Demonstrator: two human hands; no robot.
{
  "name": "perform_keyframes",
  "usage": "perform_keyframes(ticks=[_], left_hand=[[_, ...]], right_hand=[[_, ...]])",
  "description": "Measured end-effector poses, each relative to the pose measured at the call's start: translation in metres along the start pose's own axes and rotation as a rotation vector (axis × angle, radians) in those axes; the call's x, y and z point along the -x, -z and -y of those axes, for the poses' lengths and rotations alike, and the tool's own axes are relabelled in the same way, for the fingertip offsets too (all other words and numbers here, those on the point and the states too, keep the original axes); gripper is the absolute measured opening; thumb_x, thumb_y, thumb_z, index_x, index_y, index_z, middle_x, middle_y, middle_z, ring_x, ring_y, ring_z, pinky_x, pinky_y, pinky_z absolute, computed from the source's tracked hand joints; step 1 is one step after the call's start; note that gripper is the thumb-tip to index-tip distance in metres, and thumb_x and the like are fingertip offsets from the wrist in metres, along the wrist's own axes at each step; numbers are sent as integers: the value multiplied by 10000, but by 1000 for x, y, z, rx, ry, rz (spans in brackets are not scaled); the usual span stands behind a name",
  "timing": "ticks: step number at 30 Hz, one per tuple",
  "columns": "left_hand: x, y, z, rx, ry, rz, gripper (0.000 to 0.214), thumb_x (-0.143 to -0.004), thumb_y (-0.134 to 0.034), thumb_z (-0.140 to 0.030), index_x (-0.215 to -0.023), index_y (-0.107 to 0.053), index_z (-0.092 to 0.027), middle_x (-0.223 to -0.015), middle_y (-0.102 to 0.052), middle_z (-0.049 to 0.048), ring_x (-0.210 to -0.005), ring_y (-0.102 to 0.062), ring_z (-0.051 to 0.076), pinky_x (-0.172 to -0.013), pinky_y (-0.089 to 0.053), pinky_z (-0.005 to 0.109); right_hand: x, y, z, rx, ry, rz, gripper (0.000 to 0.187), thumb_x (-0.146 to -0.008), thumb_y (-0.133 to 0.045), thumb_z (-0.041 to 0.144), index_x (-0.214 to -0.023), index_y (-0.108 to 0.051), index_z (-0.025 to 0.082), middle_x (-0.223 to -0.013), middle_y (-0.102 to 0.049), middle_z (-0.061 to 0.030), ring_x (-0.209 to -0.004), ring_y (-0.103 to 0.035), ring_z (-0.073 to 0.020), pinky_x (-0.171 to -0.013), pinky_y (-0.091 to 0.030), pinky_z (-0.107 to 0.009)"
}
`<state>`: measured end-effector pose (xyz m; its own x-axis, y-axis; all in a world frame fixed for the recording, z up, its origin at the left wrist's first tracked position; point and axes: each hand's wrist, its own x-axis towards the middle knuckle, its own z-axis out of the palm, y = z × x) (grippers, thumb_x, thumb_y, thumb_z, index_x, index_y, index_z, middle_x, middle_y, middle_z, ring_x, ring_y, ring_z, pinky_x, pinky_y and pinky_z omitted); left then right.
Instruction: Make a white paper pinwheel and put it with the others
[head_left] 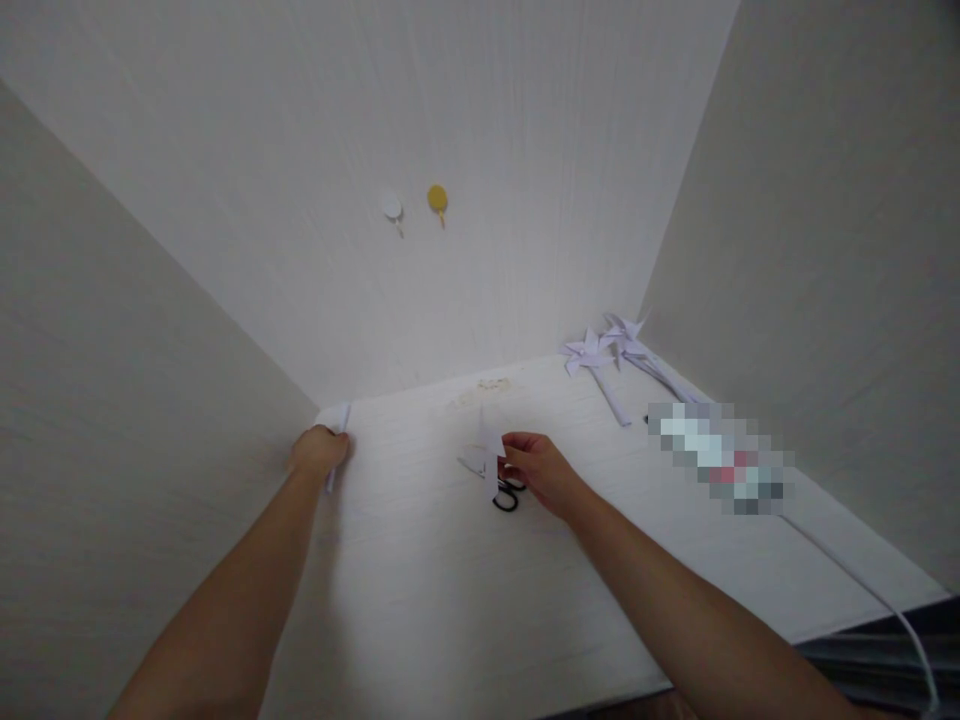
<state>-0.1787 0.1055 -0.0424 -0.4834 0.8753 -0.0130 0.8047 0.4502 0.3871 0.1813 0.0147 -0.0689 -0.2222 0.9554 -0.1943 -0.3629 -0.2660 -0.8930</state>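
Note:
At the far left corner of the tabletop, my left hand is closed around a narrow piece of white paper, whose ends show above and below the fingers. My right hand, near the middle, pinches a small folded white paper piece between thumb and fingers. Directly behind and below that paper lies a pair of scissors with black handles, its blades pointing left and partly covered. Exactly how the right-hand paper is folded is hard to make out.
Two white paper pinwheels, a nearer one and a farther one, lie at the back right. A blurred-out object with a white cable lies along the right side. White and yellow round hooks hang on the back wall.

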Motion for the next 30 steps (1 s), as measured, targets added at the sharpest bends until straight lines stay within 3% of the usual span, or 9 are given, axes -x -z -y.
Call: perform_keyframes(ticks=[3,7,10,15,19,22,25,30], left_hand=[[6,3,-7,33,105,23,422,-1004,-704,-384,-1371,-636,-187,-1376,-658,122,-1173,-687,280,-969,-612,493],[29,12,-27,251,45,-20,388,-1005,-701,-380,-1332,-652,-176,-1334,-677,118,-1139,-697,269,-948,-618,479],[57,20,-50,509,-81,-36,151,-977,-597,-278,-1093,-613,-183,-1020,-757,88,-911,-754,230,-713,-613,330],[114,33,-80,800,-303,3,325,-850,-624,-423,-1096,-562,-220,-704,-645,-47,-505,-544,129,-487,-440,239],[154,44,-89,879,-422,20,551,-892,-649,-541,-1300,-671,-173,-654,-548,-47,-564,-496,135,-501,-369,238],[172,50,-92,928,-482,47,619,-954,-597,-653,-1327,-717,-175,-698,-532,-31,-569,-444,127,-507,-328,258],[183,53,-96,925,-505,37,620,-983,-534,-708,-1255,-763,-201,-699,-516,-29,-558,-412,128,-518,-327,276],[192,55,-102,887,-562,-33,456,-979,-602,-634,-1059,-775,-220,-711,-559,-15,-640,-512,154,-593,-425,282]], right_hand=[[0,-1,-1,29,18,-7,363,-562,-932,440,-703,-758,155,-657,-697,-19,-591,-576,-114,-619,-455,-278],[-5,-10,13,64,90,-13,345,-583,-900,461,-684,-757,163,-636,-686,-23,-588,-565,-126,-611,-447,-298],[-12,-24,39,87,191,-6,320,-618,-880,450,-719,-772,166,-656,-692,-16,-616,-571,-131,-642,-454,-308],[-18,-53,88,110,356,16,276,-651,-881,406,-784,-798,179,-708,-723,-9,-668,-594,-134,-679,-470,-304],[-12,-65,106,125,445,40,278,-671,-876,416,-804,-801,184,-709,-728,-11,-679,-609,-143,-678,-484,-310],[-5,-67,110,144,495,74,263,-696,-869,417,-806,-795,189,-716,-737,-14,-683,-624,-146,-685,-510,-318],[3,-69,113,133,512,70,261,-710,-865,419,-818,-796,192,-731,-747,-15,-687,-629,-145,-684,-520,-314],[13,-72,118,74,521,76,261,-689,-896,407,-813,-803,197,-764,-766,-21,-707,-638,-144,-690,-517,-306]])
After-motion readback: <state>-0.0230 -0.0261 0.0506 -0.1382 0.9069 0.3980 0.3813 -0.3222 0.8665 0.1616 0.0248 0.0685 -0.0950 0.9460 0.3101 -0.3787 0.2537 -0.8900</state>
